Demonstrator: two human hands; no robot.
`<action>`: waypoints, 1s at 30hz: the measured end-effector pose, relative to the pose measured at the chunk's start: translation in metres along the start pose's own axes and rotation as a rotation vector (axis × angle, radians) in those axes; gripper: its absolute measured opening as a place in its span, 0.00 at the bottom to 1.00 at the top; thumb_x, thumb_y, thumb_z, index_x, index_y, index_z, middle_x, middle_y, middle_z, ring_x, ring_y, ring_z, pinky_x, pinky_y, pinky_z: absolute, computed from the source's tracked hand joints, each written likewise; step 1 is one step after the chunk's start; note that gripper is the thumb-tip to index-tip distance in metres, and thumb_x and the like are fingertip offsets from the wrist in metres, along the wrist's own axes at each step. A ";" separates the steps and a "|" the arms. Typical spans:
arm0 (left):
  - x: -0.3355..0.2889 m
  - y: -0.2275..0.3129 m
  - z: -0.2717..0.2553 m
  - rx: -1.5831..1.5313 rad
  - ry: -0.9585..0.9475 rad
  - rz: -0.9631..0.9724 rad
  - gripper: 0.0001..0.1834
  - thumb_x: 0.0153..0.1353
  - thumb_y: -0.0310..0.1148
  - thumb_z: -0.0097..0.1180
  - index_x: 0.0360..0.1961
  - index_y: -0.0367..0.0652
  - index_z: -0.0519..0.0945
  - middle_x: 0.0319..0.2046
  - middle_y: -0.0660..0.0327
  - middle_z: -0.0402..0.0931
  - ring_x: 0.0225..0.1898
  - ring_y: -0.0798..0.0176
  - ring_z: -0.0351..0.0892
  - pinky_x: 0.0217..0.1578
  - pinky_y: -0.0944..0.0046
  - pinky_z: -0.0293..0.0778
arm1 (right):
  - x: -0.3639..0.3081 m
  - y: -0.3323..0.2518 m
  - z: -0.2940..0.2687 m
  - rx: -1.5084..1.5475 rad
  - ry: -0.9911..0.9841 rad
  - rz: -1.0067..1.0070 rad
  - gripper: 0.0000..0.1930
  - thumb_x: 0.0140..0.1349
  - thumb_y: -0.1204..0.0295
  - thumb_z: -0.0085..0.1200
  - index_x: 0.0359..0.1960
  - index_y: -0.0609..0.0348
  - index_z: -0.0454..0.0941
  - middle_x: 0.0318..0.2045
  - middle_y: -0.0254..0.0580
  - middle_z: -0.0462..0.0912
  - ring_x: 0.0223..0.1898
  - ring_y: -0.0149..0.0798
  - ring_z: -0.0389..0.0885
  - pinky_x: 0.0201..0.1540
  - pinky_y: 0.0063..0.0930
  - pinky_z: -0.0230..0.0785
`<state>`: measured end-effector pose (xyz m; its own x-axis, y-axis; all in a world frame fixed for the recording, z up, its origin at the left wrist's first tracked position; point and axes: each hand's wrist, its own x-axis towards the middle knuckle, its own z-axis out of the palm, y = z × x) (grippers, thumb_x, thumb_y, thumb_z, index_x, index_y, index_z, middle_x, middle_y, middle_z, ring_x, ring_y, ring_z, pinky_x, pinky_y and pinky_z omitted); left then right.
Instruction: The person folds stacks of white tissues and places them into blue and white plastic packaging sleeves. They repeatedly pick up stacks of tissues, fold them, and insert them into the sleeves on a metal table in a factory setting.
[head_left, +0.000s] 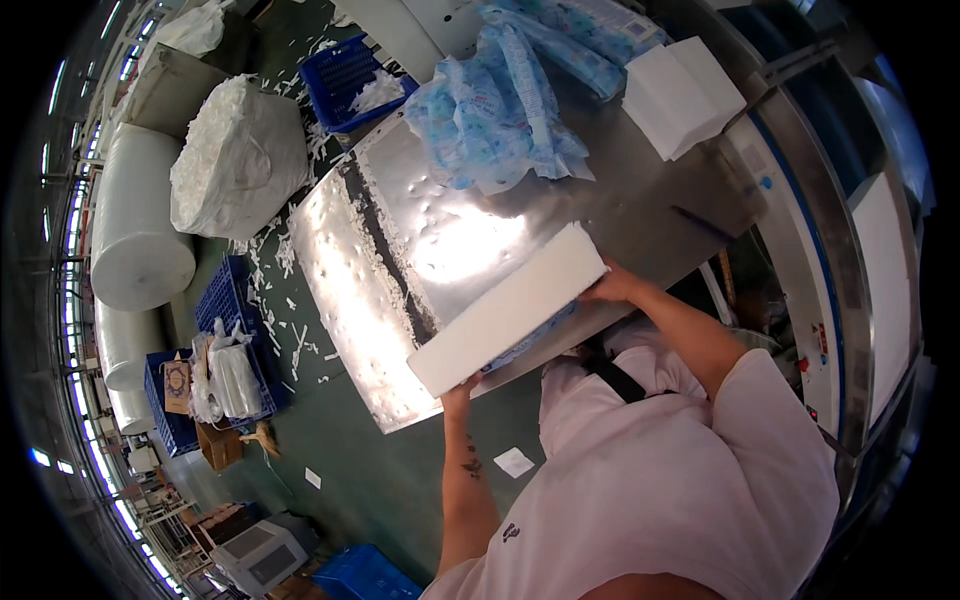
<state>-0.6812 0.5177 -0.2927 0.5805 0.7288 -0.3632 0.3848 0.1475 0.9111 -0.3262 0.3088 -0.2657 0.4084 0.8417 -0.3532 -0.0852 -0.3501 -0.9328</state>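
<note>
A long white block (510,310), seemingly a stack of soft sheets, tilts over the near edge of the metal table (450,240). Blue printed film shows along its near side. My left hand (462,388) grips the block's lower left end, its fingers partly hidden beneath. At the opposite end my right hand (612,284) holds the block, fingers curled behind it. Farther back on the table lies a crumpled heap of blue printed plastic bags (490,110). Another white stack of sheets (682,97) rests at the table's far right.
To my right runs a metal-framed machine (800,240). Left of the table stand a big white sack of scraps (240,160), large white rolls (140,220) and blue crates (335,80). White scraps litter the green floor (370,480).
</note>
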 end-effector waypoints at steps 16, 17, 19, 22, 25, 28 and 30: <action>0.001 0.083 -0.016 -0.985 -0.058 -0.076 0.38 0.41 0.32 0.68 0.56 0.48 0.66 0.54 0.64 0.66 0.57 0.59 0.61 0.56 0.54 0.60 | -0.093 -0.281 0.091 -0.738 0.337 -0.921 0.33 0.39 0.64 0.63 0.54 0.33 0.70 0.58 0.46 0.60 0.53 0.52 0.62 0.53 0.51 0.57; 0.003 0.086 -0.017 -0.989 -0.067 -0.068 0.38 0.41 0.32 0.68 0.56 0.48 0.66 0.54 0.64 0.66 0.57 0.59 0.61 0.56 0.54 0.60 | -0.096 -0.286 0.095 -0.724 0.325 -0.915 0.32 0.40 0.68 0.62 0.53 0.31 0.71 0.57 0.48 0.61 0.55 0.56 0.60 0.52 0.54 0.58; 0.007 0.091 -0.016 -0.996 -0.075 -0.042 0.38 0.41 0.33 0.68 0.56 0.48 0.65 0.54 0.64 0.65 0.57 0.58 0.61 0.57 0.54 0.59 | -0.105 -0.298 0.101 -0.805 0.308 -0.924 0.31 0.41 0.68 0.61 0.52 0.28 0.71 0.57 0.49 0.60 0.56 0.60 0.58 0.52 0.58 0.56; 0.008 0.097 -0.013 -1.001 -0.087 -0.028 0.39 0.40 0.34 0.68 0.56 0.48 0.65 0.54 0.64 0.65 0.58 0.58 0.61 0.57 0.53 0.59 | -0.110 -0.303 0.110 -0.893 0.373 -0.981 0.31 0.43 0.70 0.60 0.54 0.34 0.70 0.58 0.51 0.60 0.58 0.60 0.58 0.53 0.63 0.53; 0.011 0.103 -0.010 -1.007 -0.099 -0.011 0.39 0.40 0.34 0.69 0.56 0.48 0.65 0.54 0.64 0.65 0.58 0.58 0.60 0.57 0.53 0.59 | -0.112 -0.302 0.113 -0.887 0.413 -1.000 0.33 0.43 0.71 0.59 0.56 0.48 0.66 0.58 0.53 0.61 0.59 0.55 0.60 0.54 0.62 0.51; 0.013 0.107 -0.009 -1.011 -0.108 0.001 0.39 0.40 0.35 0.69 0.56 0.48 0.65 0.55 0.64 0.65 0.58 0.58 0.60 0.57 0.53 0.58 | -0.108 -0.302 0.115 -0.668 0.386 -1.013 0.34 0.41 0.72 0.60 0.55 0.62 0.63 0.58 0.54 0.63 0.60 0.49 0.62 0.57 0.59 0.48; 0.012 0.111 -0.008 -1.012 -0.111 0.015 0.40 0.40 0.35 0.69 0.57 0.48 0.65 0.55 0.64 0.65 0.58 0.58 0.60 0.57 0.52 0.58 | -0.105 -0.303 0.115 -0.578 0.363 -1.032 0.33 0.41 0.72 0.60 0.53 0.66 0.63 0.58 0.55 0.63 0.60 0.48 0.62 0.58 0.58 0.47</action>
<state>-0.6376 0.5484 -0.1947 0.6632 0.6769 -0.3194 -0.3809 0.6725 0.6345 -0.4484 0.3736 0.0459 0.2823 0.7011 0.6549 0.8023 0.2018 -0.5618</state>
